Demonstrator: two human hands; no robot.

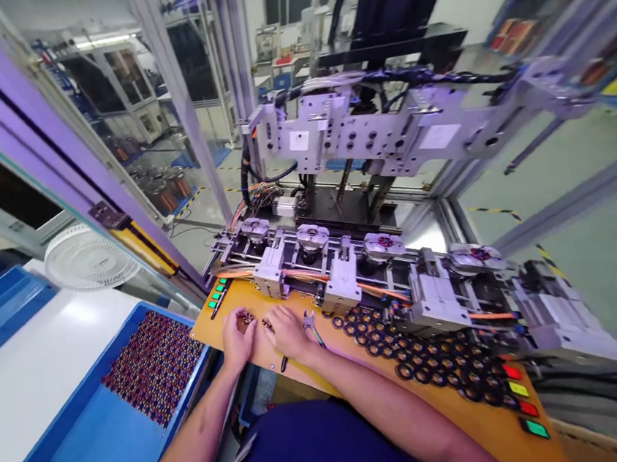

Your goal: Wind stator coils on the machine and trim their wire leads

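My left hand [237, 341] is curled over the orange worktop [297, 304], with a small copper-and-dark part [248, 318] between thumb and fingers. Close beside it, my right hand [286, 332] pinches another small copper-coloured part [267, 324]. Both parts are too small for me to tell their exact kind. A pair of cutting pliers [310, 322] lies just right of my right hand, and my wrist partly covers the handles. Several black rings [373, 349] with coppery centres are spread over the worktop to the right of my right forearm.
Behind the worktop stands a machine with a row of metal fixtures [312, 236] and an overhead plate [370, 136]. A blue tray [96, 437] at left holds many small multicoloured parts [154, 365]. Green buttons [217, 296] and coloured buttons [518, 389] sit at the worktop's ends.
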